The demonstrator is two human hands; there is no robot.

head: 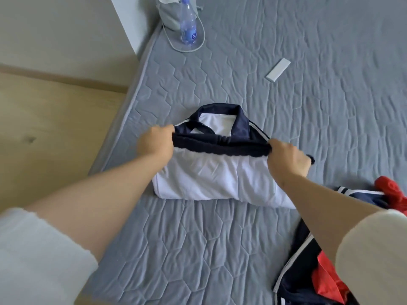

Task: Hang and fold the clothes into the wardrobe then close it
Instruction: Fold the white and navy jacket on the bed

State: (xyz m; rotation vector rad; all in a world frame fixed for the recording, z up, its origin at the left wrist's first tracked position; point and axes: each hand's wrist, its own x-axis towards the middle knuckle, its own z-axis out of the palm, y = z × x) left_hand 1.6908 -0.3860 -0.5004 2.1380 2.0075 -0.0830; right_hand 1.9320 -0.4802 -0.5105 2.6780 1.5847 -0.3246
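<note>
Left hand [155,142] pinches the left end of the navy hem band [220,146]. Right hand [286,159] grips the right end, fingers curled round the fabric. Holding both ends keeps the band taut and level, so that the lower half of the white-and-navy jacket [211,179] folds squarely toward the collar [220,108]. The jacket lies flat on the grey quilted mattress [198,249], which serves as the folding surface. A pile of navy and red clothes [308,271] lies near the right forearm (probably next in line). No wardrobe can be identified in view.

Writing: the water bottle [187,23] at the far mattress edge carries a blue label with a round white emblem, but no text is legible. The jacket shows white stripes only, no readable brand.
</note>
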